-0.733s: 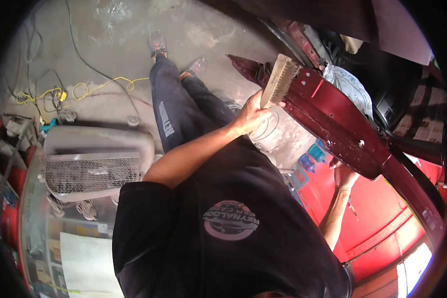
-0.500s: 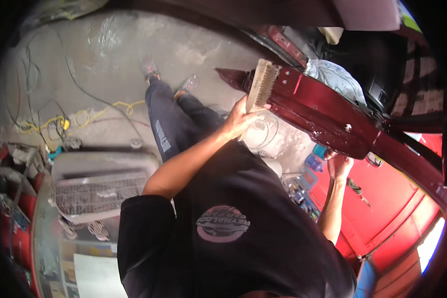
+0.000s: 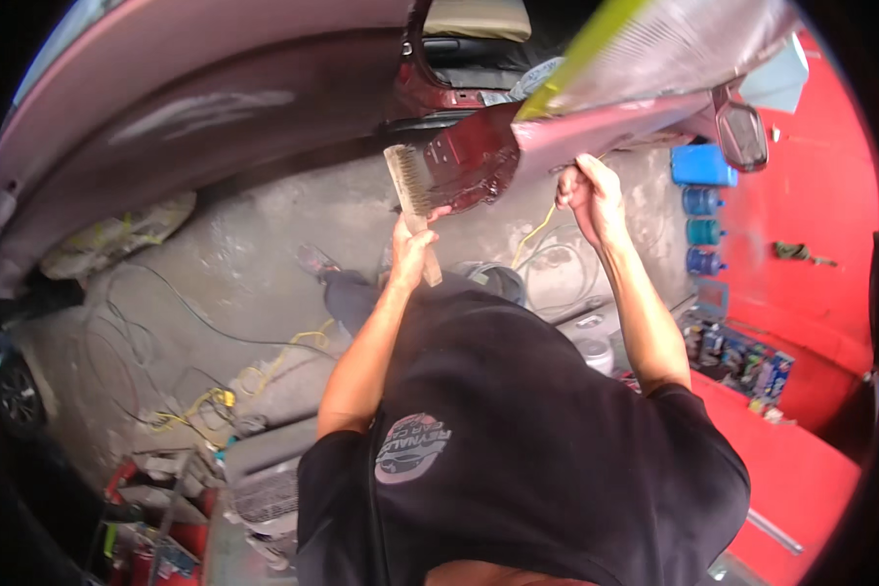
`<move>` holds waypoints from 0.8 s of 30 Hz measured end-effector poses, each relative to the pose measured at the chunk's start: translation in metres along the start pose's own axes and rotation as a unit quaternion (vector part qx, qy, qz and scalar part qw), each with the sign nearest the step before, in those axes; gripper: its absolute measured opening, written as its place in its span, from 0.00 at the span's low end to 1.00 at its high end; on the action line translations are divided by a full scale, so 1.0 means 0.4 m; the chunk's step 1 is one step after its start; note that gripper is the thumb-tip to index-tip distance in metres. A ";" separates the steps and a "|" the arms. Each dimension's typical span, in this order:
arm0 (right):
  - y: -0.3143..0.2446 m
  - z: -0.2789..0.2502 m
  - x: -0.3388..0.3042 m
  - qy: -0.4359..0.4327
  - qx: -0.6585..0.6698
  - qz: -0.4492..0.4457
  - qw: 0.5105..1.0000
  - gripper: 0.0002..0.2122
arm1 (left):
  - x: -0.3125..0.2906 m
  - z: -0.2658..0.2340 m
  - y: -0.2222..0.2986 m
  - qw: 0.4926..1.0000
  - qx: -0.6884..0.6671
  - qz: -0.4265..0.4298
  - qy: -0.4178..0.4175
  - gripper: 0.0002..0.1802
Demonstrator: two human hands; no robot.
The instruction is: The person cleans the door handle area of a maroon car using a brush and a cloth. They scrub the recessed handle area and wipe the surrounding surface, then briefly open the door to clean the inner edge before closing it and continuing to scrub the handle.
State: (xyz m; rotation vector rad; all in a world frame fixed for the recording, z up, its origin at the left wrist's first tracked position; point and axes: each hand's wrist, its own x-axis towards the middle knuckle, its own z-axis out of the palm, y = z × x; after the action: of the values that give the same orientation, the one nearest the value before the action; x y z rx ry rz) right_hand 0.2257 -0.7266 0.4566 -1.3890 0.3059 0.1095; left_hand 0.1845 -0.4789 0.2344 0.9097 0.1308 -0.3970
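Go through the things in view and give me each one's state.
Brush: gripped in the left hand, bristles facing right.
Right hand: fingers curled beside the car door, contact unclear.
Car door: open.
Side mirror: jutting from the door.
Yellow cord: loosely looped on the floor.
Water jugs: lined up.

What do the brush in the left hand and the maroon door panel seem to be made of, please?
The brush looks like bare wood, judging by its pale, dull surface; its bristles could be natural or synthetic. The maroon door panel is probably metal under glossy paint, given its smooth face and bright highlights.
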 end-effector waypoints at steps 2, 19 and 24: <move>0.009 -0.004 -0.010 0.000 0.011 -0.020 1.000 0.12 | -0.007 0.005 0.009 1.000 0.010 -0.021 0.002 0.27; 0.032 -0.026 0.020 -0.044 -0.085 -0.149 0.984 0.14 | -0.014 0.039 0.048 0.996 0.025 -0.022 0.081 0.25; 0.018 -0.016 0.020 -0.026 -0.186 -0.167 0.968 0.13 | -0.008 0.036 0.054 0.995 0.048 -0.026 0.089 0.25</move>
State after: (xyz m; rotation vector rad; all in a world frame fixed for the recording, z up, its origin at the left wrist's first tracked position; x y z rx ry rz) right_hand 0.2305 -0.7321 0.4466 -1.7876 0.0004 -0.0807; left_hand 0.1892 -0.4775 0.2600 1.0381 0.3007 -0.3732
